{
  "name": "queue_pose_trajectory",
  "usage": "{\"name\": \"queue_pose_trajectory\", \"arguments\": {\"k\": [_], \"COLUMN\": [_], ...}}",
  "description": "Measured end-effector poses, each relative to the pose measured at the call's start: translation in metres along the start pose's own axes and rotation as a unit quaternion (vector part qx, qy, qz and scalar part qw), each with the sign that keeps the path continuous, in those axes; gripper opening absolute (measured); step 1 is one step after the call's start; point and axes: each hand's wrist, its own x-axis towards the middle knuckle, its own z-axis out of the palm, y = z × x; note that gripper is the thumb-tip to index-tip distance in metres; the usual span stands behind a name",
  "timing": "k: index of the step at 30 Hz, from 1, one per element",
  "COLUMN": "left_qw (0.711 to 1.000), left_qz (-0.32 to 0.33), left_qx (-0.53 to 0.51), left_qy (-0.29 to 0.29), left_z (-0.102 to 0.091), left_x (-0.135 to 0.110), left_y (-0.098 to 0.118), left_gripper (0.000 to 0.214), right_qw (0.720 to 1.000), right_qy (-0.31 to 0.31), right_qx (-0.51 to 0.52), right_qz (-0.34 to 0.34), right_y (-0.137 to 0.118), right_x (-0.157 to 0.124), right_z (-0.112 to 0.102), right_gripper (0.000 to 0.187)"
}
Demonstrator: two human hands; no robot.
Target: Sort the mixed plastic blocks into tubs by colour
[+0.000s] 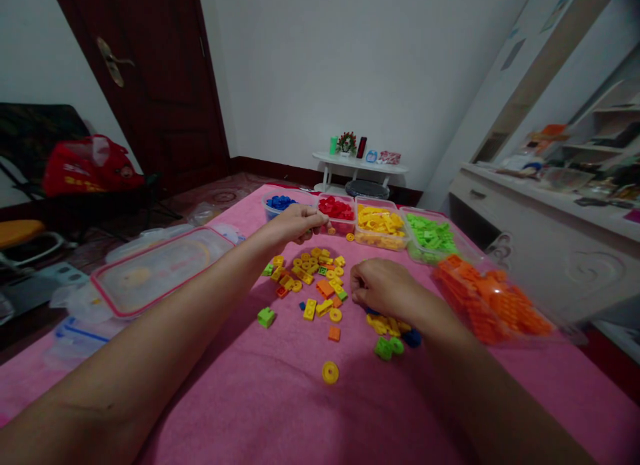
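Note:
My left hand (299, 224) is stretched forward over the pink cloth, thumb and fingers pinched together in front of the red-brick box (337, 209). A small yellow round piece (331, 230) shows at its fingertips; whether they grip it cannot be told. Another yellow ring (350, 237) lies close by. My right hand (380, 283) is curled closed just right of the loose pile of toy bricks (313, 268), its fingertips hidden. Beside that hand lie yellow pieces (385, 324), green pieces (387, 348) and a dark blue round piece (413, 338).
Boxes of blue (281, 202), yellow (380, 222), green (431, 235) and orange bricks (493, 298) line the far and right sides. Clear lids (160, 268) lie at left. A yellow wheel (330, 372) and a green brick (267, 317) lie nearer me.

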Motion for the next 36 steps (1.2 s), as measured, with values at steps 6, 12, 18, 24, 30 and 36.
{"name": "queue_pose_trajectory", "arguments": {"k": [6, 12, 18, 24, 30, 36], "left_qw": [1.0, 0.999, 0.967, 0.876, 0.866, 0.871], "left_qz": [-0.009, -0.007, -0.139, -0.216, -0.241, -0.246], "left_qx": [0.017, 0.033, -0.191, -0.392, -0.415, -0.409], "left_qy": [-0.007, -0.042, -0.095, -0.181, -0.141, -0.114], "left_z": [0.007, 0.024, 0.049, 0.047, 0.045, 0.047], "left_x": [-0.002, -0.005, -0.01, -0.002, 0.003, 0.0], "left_y": [0.002, -0.006, -0.012, -0.022, -0.028, -0.023], "left_gripper": [0.017, 0.032, 0.055, 0.035, 0.024, 0.023], "right_qw": [0.997, 0.996, 0.943, 0.92, 0.977, 0.968], "right_qy": [0.018, 0.038, 0.204, 0.299, 0.195, 0.234], "right_qx": [0.006, 0.035, 0.24, 0.248, 0.075, 0.055], "right_qz": [-0.08, -0.077, -0.104, -0.047, 0.051, 0.069], "right_y": [-0.006, 0.003, 0.012, 0.023, 0.051, 0.058], "right_x": [0.002, 0.003, 0.003, 0.014, 0.032, 0.029], "right_z": [0.014, 0.012, -0.008, -0.001, 0.039, 0.026], "right_gripper": [0.026, 0.019, 0.02, 0.021, 0.037, 0.027]}}
